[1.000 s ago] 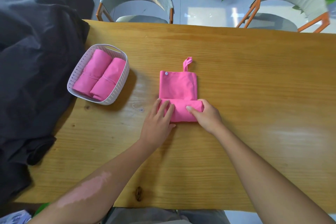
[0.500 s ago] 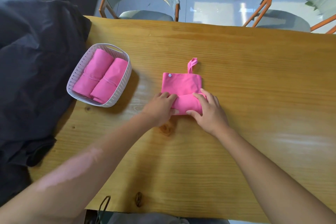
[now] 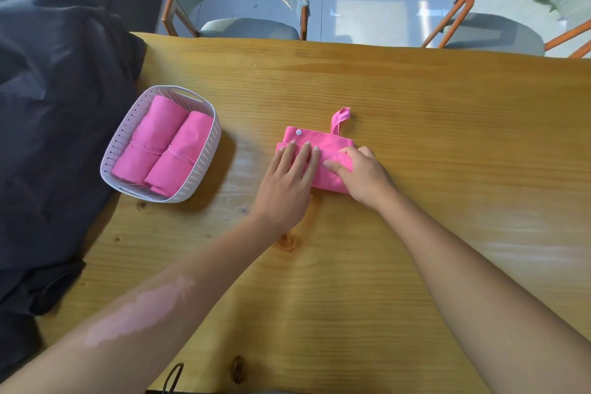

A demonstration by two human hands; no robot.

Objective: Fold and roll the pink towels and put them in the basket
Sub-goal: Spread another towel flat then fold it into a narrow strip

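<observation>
Head cam: 2 rolled towels [image 3: 163,150] already in basket [image 3: 209,166], far left on table [image 3: 415,265]. 3rd towel [image 3: 319,150] mid-table, w/ loop [image 3: 340,117] & 1 snap [image 3: 298,132], looks almost rolled up. Left hand [image 3: 287,182] flat, fingers spread on roll. Right hand [image 3: 358,174] curled, pinching roll's right end. Left to do: finish roll, drop in basket.

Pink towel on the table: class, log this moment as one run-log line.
step: rolling pink towel | left hand: flat on roll | right hand: pinching roll | white basket: two rolled towels
</observation>
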